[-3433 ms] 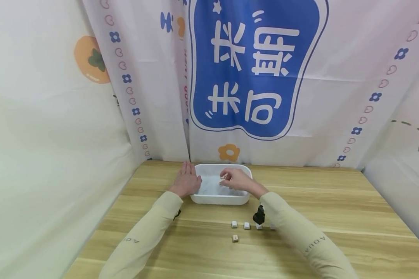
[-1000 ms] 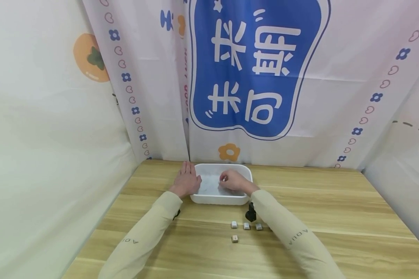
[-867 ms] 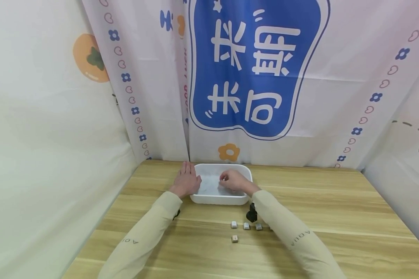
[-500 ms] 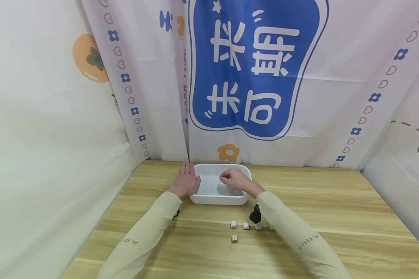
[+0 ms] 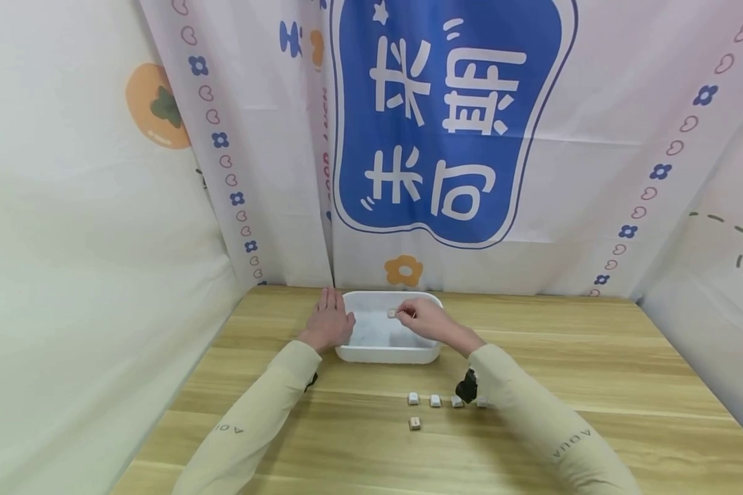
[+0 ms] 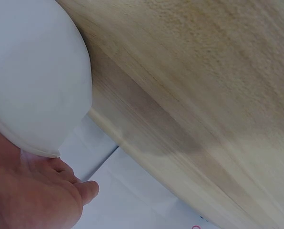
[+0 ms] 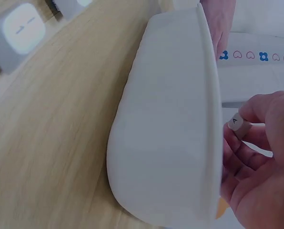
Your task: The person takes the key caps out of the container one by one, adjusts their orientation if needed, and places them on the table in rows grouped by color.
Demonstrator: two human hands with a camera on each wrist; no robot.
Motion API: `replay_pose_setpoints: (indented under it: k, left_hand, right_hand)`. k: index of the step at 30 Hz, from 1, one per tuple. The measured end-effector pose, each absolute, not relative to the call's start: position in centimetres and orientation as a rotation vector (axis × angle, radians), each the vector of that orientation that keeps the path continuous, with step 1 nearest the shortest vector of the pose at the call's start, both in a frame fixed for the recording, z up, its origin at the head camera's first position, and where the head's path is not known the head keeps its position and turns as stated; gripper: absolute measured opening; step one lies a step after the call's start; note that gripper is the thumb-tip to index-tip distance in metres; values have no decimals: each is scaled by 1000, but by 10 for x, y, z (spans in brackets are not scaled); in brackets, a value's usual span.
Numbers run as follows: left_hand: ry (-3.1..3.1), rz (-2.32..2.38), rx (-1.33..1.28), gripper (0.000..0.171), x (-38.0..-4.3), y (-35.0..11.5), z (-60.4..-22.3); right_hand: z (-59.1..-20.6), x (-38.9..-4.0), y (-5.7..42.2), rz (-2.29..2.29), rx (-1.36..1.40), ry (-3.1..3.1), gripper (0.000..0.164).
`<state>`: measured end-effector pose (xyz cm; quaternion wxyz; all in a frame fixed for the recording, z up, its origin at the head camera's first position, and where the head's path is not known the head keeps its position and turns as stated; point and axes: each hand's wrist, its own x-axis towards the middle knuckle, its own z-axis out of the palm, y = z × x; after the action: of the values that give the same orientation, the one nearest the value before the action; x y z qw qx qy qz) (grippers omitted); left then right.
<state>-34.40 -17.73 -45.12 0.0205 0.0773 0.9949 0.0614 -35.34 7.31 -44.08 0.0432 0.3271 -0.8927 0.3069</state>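
A white plastic tub (image 5: pixel 389 355) stands at the back of the table. My left hand (image 5: pixel 329 322) lies along its left rim with fingers straight; in the left wrist view the hand (image 6: pixel 35 191) shows beside the tub's wall (image 6: pixel 37 81). Over the tub, my right hand (image 5: pixel 426 319) pinches a small pale keycap (image 5: pixel 392 313) between thumb and fingertips. The right wrist view shows a letter "A" on this keycap (image 7: pixel 238 123), above the rim level. A row of several white keycaps (image 5: pixel 435 401) lies in front of the tub, and one beige keycap (image 5: pixel 415 423) sits nearer.
The wooden table (image 5: pixel 285 440) runs back to a printed curtain (image 5: pixel 495 268). Pale cloth walls (image 5: pixel 99 275) close in the left and right sides. My right sleeve (image 5: pixel 551 419) passes beside the right end of the keycap row.
My right hand has shifted a little right and back from low inside the tub, and the keycap now shows at its fingertips. The left hand has stayed at the rim.
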Motion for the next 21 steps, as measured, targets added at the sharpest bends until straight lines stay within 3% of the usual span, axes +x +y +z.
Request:
replay_pose_setpoints:
  k: [10, 21]
  left_hand:
    - [3086, 203, 244, 72, -343, -178, -451]
    - [3091, 208, 242, 71, -345, -179, -453]
  right_hand:
    - [-425, -333, 89, 998, 987, -2739, 21]
    - [-421, -306, 106, 1052, 1026, -2744, 11]
